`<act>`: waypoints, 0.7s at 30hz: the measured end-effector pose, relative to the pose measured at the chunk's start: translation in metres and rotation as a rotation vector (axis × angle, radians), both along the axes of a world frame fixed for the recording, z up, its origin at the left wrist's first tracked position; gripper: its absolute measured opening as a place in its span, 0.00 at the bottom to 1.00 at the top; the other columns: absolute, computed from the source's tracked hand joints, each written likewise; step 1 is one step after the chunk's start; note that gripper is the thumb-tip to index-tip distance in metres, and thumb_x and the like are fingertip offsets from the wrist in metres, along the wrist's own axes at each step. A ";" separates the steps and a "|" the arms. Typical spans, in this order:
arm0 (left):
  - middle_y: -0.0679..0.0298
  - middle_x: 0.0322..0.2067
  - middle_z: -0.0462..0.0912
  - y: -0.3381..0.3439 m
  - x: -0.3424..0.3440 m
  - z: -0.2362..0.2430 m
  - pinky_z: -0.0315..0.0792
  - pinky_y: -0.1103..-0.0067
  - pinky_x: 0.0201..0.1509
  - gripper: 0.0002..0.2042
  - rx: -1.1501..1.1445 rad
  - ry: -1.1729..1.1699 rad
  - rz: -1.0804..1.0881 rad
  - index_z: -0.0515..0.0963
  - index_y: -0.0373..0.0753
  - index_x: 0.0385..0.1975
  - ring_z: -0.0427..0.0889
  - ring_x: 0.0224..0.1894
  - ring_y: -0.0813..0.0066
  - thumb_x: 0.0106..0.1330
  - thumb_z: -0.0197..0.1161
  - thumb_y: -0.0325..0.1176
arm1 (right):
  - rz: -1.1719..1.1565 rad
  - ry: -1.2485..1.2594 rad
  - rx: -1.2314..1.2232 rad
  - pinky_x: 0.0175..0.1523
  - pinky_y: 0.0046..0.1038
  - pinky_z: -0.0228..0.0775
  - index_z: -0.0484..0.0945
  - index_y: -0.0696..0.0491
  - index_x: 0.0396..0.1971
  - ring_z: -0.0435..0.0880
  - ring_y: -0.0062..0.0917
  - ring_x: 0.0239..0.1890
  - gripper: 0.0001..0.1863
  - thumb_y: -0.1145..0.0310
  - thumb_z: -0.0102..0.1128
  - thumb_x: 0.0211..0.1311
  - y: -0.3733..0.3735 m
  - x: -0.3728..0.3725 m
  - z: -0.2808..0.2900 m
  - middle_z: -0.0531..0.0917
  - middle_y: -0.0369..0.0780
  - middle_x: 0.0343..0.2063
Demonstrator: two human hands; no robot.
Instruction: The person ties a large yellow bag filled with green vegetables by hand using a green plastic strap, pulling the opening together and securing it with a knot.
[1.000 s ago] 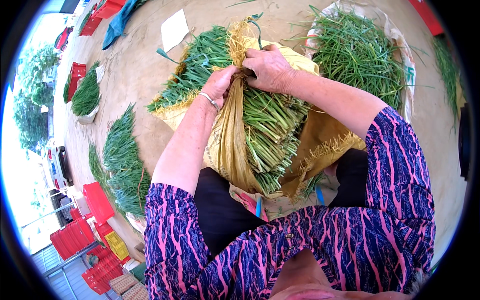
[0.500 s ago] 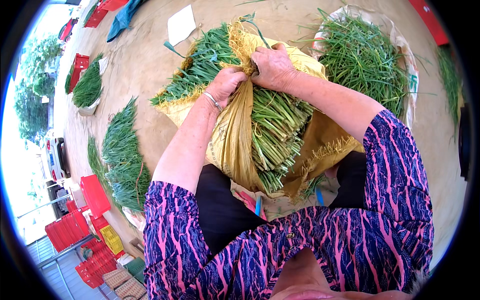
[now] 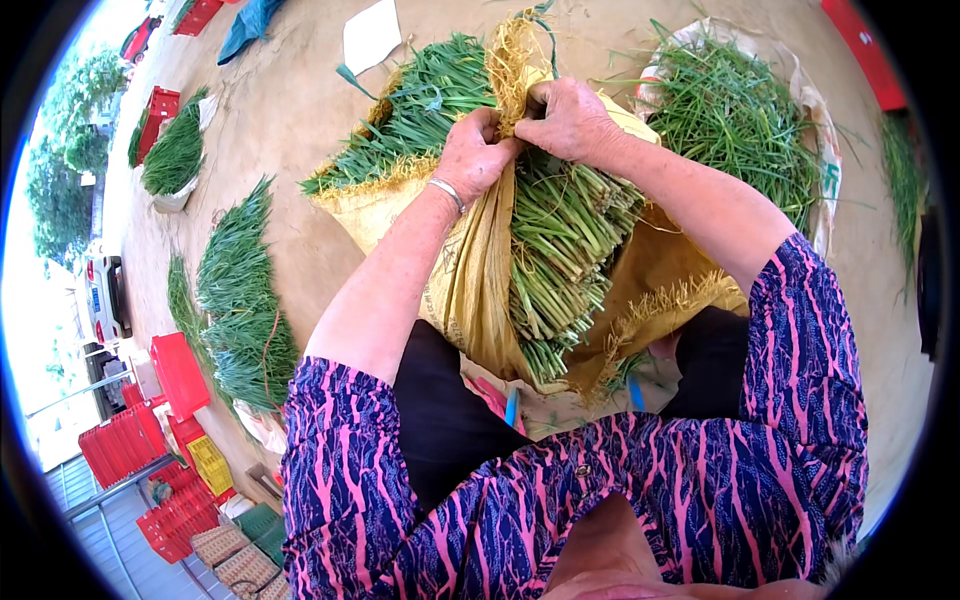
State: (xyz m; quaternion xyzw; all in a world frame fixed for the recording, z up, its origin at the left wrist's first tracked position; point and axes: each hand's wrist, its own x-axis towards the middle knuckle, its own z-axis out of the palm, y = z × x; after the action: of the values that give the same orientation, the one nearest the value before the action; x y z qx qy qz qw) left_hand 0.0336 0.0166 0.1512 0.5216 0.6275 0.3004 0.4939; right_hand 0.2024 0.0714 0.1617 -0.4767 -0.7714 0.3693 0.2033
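A yellow woven sack (image 3: 470, 275) wraps a thick bundle of long green stalks (image 3: 560, 250), whose pale cut ends point toward me. Leafy tops (image 3: 440, 95) spread out on the far left side. My left hand (image 3: 474, 155) is closed on the gathered sack edge over the middle of the bundle. Beside it, my right hand (image 3: 570, 120) pinches the same frayed, twisted edge (image 3: 510, 75). A thin blue-green cord (image 3: 552, 45) runs up from the sack near my right fingers. The fingertips partly hide where the cloth comes together.
On the right, a white sack (image 3: 822, 130) lies under a heap of loose green stalks (image 3: 730, 130). Bundled greens (image 3: 240, 310) rest on the floor to the left. Red crates (image 3: 125, 450) are stacked at the lower left. A white sheet (image 3: 371, 35) lies beyond the sack.
Both hands have shifted slightly right, still gripping the sack edge. The frayed edge now stands more upright between them, and my right hand has turned a little.
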 end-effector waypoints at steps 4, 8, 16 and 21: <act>0.49 0.38 0.84 0.001 0.014 0.010 0.74 0.71 0.48 0.20 0.085 0.379 -0.134 0.78 0.30 0.42 0.83 0.41 0.57 0.54 0.63 0.39 | 0.083 0.018 0.004 0.40 0.35 0.76 0.81 0.59 0.26 0.84 0.39 0.31 0.17 0.59 0.63 0.43 0.006 0.023 -0.015 0.83 0.49 0.25; 0.47 0.38 0.84 0.000 -0.008 -0.025 0.74 0.71 0.50 0.22 0.087 0.255 -0.031 0.79 0.31 0.46 0.83 0.42 0.56 0.52 0.63 0.38 | 0.243 -0.012 0.098 0.42 0.35 0.75 0.77 0.62 0.36 0.83 0.38 0.33 0.20 0.63 0.63 0.46 0.008 0.017 -0.022 0.82 0.50 0.29; 0.55 0.31 0.85 -0.016 0.014 -0.002 0.74 0.78 0.41 0.17 0.149 0.437 0.016 0.78 0.28 0.44 0.82 0.32 0.71 0.54 0.61 0.28 | 0.438 -0.464 0.783 0.45 0.38 0.73 0.76 0.48 0.44 0.78 0.34 0.49 0.15 0.62 0.54 0.57 0.015 0.015 -0.037 0.76 0.39 0.43; 0.48 0.37 0.81 -0.047 0.032 0.009 0.72 0.67 0.48 0.17 0.402 0.583 -0.026 0.76 0.33 0.45 0.79 0.41 0.54 0.55 0.62 0.29 | 0.446 -0.236 0.647 0.46 0.38 0.73 0.71 0.51 0.44 0.80 0.34 0.45 0.15 0.65 0.55 0.57 0.022 0.035 -0.026 0.77 0.40 0.39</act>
State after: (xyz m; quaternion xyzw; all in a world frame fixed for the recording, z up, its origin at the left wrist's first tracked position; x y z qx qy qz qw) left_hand 0.0658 -0.0299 0.1604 0.6801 0.6639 0.2499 0.1853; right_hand 0.2373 0.0936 0.1355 -0.2483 -0.9502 0.0857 0.1678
